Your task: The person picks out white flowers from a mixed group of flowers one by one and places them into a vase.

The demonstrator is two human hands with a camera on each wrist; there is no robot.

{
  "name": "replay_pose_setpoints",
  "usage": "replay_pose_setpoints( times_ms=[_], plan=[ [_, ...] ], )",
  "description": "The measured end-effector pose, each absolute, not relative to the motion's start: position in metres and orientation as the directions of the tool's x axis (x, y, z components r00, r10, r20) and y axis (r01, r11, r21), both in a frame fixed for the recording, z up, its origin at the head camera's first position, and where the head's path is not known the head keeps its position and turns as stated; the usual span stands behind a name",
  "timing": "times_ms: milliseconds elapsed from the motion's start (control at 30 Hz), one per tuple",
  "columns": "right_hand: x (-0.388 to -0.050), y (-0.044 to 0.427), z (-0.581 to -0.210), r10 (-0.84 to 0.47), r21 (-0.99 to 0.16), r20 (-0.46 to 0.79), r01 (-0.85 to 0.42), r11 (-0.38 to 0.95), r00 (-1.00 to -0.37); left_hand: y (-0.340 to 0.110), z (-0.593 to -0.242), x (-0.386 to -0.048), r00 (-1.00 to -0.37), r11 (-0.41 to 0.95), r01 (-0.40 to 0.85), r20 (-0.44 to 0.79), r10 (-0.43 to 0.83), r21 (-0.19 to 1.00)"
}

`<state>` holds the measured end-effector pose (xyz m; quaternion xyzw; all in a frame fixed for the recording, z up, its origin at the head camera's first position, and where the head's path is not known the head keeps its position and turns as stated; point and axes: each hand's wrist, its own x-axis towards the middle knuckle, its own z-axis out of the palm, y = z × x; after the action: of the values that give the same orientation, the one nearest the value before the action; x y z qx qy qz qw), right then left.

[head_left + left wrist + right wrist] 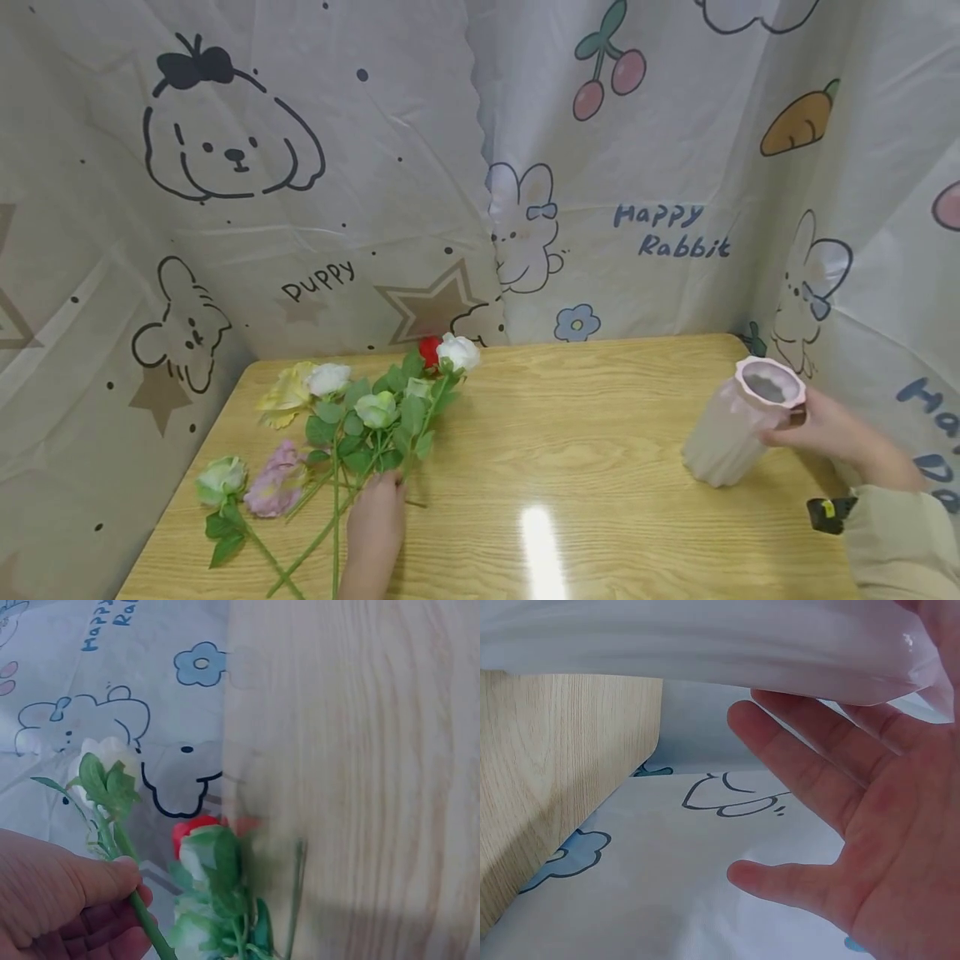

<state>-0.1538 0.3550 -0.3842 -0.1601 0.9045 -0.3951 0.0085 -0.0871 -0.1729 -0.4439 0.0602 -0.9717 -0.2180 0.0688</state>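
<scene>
In the head view, the left hand (377,517) has its fingertips hidden, and its forearm leaves the bottom edge, as does a green stem (335,542). The white rose (459,353) and leaves partly cover the red flower (428,350). The bottom inside the vase (723,433) cannot be made out; some of the right hand's (828,429) fingers are hidden behind it. The left wrist view shows blurred lower blooms (199,926), cropped below. The right wrist view cuts off the vase above.
</scene>
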Motion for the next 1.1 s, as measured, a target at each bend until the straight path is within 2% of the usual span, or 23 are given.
replay_pose_setpoints(
  times_ms=[200,600,767,1000,1100],
  plan=[
    [-0.154,0.348,-0.385,-0.298,-0.742,0.108,-0.277,0.611,-0.948,-0.168,-0.437,-0.087,-0.973,0.892,-0.03,0.193,-0.13,0.451],
    [-0.158,0.33,-0.389,-0.355,-0.73,0.129,-0.331,0.598,-0.926,-0.152,-0.413,-0.097,-0.968,0.89,0.02,0.23,-0.097,0.456],
    [-0.162,0.319,-0.386,-0.365,-0.75,0.087,-0.302,0.588,-0.927,-0.146,-0.404,-0.1,-0.954,0.888,0.082,0.292,-0.061,0.452],
    [-0.167,0.306,-0.387,-0.453,-0.72,0.194,-0.44,0.537,-0.87,-0.137,-0.394,-0.109,-0.937,0.895,0.13,0.348,-0.03,0.428],
    [-0.169,0.3,-0.388,-0.459,-0.72,0.205,-0.45,0.528,-0.865,-0.13,-0.387,-0.115,-0.92,0.887,0.169,0.391,-0.014,0.429]
  ],
)
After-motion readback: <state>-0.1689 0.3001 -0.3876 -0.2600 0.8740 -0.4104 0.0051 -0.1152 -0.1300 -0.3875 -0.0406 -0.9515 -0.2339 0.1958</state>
